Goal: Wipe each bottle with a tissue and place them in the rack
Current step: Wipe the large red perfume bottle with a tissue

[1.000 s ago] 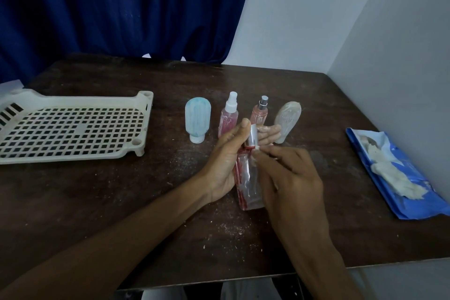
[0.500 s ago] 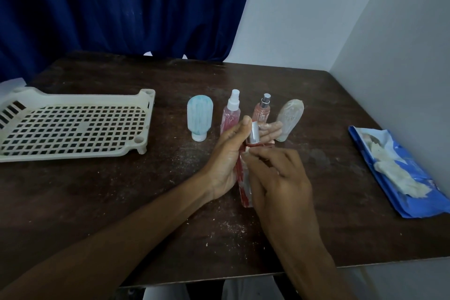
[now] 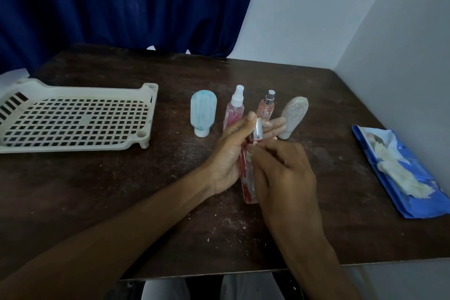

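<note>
My right hand [image 3: 285, 173]: fingers curled against side of tall clear red-streaked bottle with silver cap [image 3: 246, 179], near table [image 3: 121, 190] middle. My left hand [image 3: 232, 151]: fingers and thumb clamped round its upper part. Behind, standing row: pale blue squeeze bottle [image 3: 203, 112], pink spray bottle with white nozzle [image 3: 234, 112], small pink bottle with silver nozzle [image 3: 266, 108], cloudy squeeze bottle [image 3: 293, 114]. Cream plastic lattice rack [image 3: 151, 95] far left. Blue tissue packet [image 3: 418, 209] at right.

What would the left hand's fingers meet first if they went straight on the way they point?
Probably the greyish upturned bottle, just beyond the fingertips of the left hand, which grips the red bottle; depth is unclear.
</note>
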`<state>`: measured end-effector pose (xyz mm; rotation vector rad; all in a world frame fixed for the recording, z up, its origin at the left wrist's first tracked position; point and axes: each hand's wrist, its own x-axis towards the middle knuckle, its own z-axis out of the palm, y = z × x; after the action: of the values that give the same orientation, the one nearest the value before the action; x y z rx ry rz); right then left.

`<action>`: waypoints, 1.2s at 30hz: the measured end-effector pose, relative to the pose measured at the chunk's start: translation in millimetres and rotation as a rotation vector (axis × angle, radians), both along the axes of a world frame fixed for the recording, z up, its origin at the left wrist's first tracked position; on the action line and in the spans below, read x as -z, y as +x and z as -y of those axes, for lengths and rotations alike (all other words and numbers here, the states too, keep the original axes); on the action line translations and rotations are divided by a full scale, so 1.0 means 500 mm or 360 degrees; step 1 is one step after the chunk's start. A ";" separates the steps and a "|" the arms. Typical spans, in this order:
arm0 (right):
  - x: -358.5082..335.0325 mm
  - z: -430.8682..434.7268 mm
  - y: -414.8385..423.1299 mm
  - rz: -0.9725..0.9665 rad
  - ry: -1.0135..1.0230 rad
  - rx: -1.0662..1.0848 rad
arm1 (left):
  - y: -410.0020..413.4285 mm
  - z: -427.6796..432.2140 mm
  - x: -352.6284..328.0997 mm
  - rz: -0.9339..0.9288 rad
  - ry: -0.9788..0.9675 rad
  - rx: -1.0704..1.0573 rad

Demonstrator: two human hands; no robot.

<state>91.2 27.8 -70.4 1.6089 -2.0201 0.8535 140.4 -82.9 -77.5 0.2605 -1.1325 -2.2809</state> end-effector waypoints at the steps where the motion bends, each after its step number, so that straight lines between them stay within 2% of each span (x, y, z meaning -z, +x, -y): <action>1: 0.003 0.005 0.005 0.0007 0.0018 -0.0007 | 0.001 -0.001 -0.002 -0.0004 0.0021 0.0003; 14: 0.025 -0.025 0.028 0.0024 0.0132 -0.0094 | 0.004 -0.006 -0.010 0.0023 0.0088 0.0000; 21: 0.028 -0.044 0.018 0.0036 0.0032 -0.0051 | 0.006 -0.006 -0.013 -0.0002 0.0070 0.0028; 25: 0.044 -0.057 0.023 0.0027 0.0040 -0.0098 | 0.005 -0.007 -0.011 -0.0037 0.0031 -0.0085; 30: 0.027 -0.049 0.009 0.0060 0.0021 0.0014 | 0.002 -0.011 -0.007 -0.0024 -0.0044 -0.0141; 36: 0.045 -0.053 0.026 0.0018 0.0117 -0.0102 | 0.004 -0.015 -0.011 0.0031 -0.0033 -0.0223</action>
<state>104.2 54.2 -93.1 1.7212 -2.0393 0.8218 142.2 -75.4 -72.0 0.3439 -1.1115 -2.1475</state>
